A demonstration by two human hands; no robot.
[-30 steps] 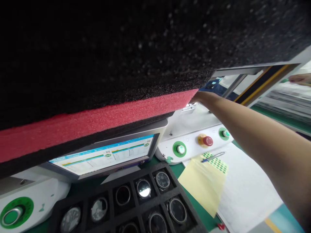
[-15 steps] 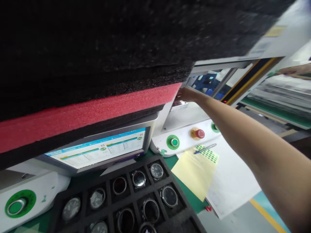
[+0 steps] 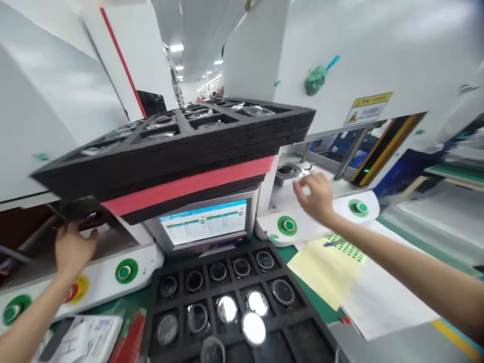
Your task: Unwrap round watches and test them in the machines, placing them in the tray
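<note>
My left hand (image 3: 74,248) reaches into the left machine's opening, fingers apart, beside a dark fixture (image 3: 88,214) in shadow. Whether it touches that fixture I cannot tell. My right hand (image 3: 316,195), slightly blurred, is in front of the right machine's opening. Its thumb and a finger meet in a ring, with nothing visible between them. Just behind it a round dark watch case sits on a metal fixture (image 3: 288,174). Below, between my arms, a black foam tray (image 3: 242,287) holds several round watch cases (image 3: 283,292) in its compartments. One watch case (image 3: 253,328) overlaps the compartment walls.
Stacked foam trays (image 3: 212,151) with a red layer (image 3: 196,184) overhang a monitor (image 3: 206,222). Green buttons (image 3: 287,226) and a red emergency stop (image 3: 71,292) line the machine fronts. Yellow paper (image 3: 325,272), a pen (image 3: 335,243) and white sheets (image 3: 381,282) lie at right.
The view has risen and pulled back, showing the tops of the stacked trays. My right hand has come back out of the right machine. My left hand has come into view.
</note>
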